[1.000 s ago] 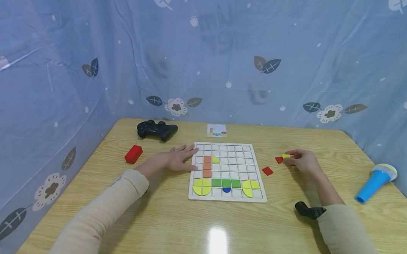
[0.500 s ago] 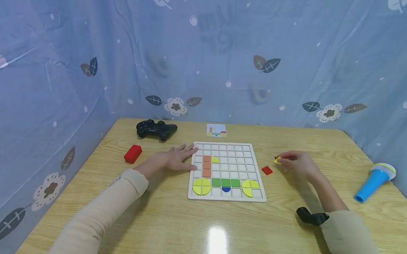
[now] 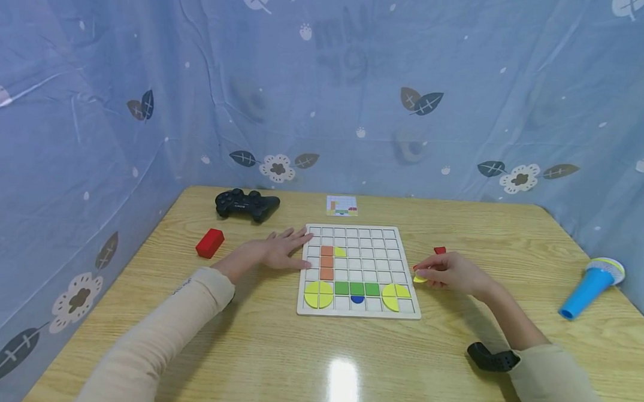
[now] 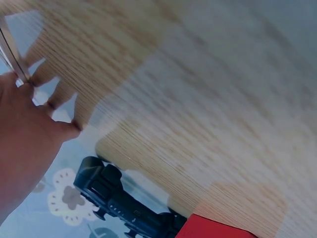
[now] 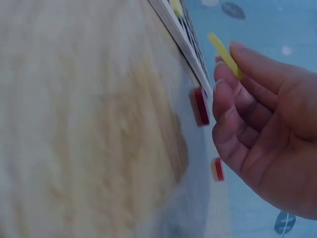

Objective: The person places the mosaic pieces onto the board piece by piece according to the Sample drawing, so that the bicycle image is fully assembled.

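A white grid board [image 3: 358, 315] lies on the table, with orange squares [image 3: 326, 262], green squares [image 3: 356, 288], yellow quarter-circles [image 3: 319, 294] and a blue half-circle [image 3: 357, 299] in its cells. Spread fingers of my left hand [image 3: 283, 251] touch the board's left edge. To the right of the board, my right hand [image 3: 455, 273] pinches a yellow quarter-circle piece [image 3: 418, 279] between thumb and fingers; in the right wrist view that piece [image 5: 225, 55] appears edge-on. Two red pieces lie near this hand: one [image 3: 440, 250] behind it, the other [image 5: 199, 106] mostly hidden by it in the head view.
A small printed card [image 3: 342, 206] lies behind the board. At the left are a black game controller [image 3: 246, 205] and a red block [image 3: 210, 243]. A blue toy microphone [image 3: 592, 288] lies at the right. A patterned blue cloth [image 3: 326, 105] hangs behind the table.
My right hand has carried the yellow piece leftward and nearer, from beside the far red piece to the board's right edge. The piece has turned in its fingers. My left hand has stayed put.
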{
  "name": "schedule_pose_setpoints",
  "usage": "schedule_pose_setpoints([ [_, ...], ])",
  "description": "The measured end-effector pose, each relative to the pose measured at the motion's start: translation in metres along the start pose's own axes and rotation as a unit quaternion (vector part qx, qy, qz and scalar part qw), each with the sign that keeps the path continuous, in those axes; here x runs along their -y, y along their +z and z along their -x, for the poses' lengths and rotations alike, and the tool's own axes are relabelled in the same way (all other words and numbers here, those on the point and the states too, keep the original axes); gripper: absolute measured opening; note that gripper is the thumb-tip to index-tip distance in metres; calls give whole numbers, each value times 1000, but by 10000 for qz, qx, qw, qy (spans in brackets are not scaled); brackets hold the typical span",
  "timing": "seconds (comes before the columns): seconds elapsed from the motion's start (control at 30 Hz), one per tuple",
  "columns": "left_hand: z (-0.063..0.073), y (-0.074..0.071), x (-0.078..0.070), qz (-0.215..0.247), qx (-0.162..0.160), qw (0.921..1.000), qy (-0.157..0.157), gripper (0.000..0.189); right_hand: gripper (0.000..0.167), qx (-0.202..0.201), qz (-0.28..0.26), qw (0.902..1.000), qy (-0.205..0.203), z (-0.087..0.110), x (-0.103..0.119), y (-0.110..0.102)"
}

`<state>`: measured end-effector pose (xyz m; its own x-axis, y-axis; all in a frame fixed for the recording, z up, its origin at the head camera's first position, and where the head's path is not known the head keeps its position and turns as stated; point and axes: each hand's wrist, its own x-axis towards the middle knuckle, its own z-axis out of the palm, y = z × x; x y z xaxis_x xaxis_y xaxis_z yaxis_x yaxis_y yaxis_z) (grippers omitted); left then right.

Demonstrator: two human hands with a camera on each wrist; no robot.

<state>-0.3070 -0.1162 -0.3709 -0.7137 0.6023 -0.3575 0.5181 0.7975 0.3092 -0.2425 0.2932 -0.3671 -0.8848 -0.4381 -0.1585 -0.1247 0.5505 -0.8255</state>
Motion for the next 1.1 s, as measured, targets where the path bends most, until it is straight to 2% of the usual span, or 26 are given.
schedule_pose_setpoints([
  [0.33, 1, 0, 1, 23, -15, 10000, -29, 85, 26, 750, -159, 9967, -274, 3, 14, 9],
  [0.67, 0, -1, 2, 78, 58, 10000, 17, 86, 24, 1103, -290, 9934, -152, 8, 22, 15],
  [1.1, -7, 2, 10, 80, 103, 9998, -160, 85, 22, 1380, -252, 9893, -400, 5, 16, 20],
])
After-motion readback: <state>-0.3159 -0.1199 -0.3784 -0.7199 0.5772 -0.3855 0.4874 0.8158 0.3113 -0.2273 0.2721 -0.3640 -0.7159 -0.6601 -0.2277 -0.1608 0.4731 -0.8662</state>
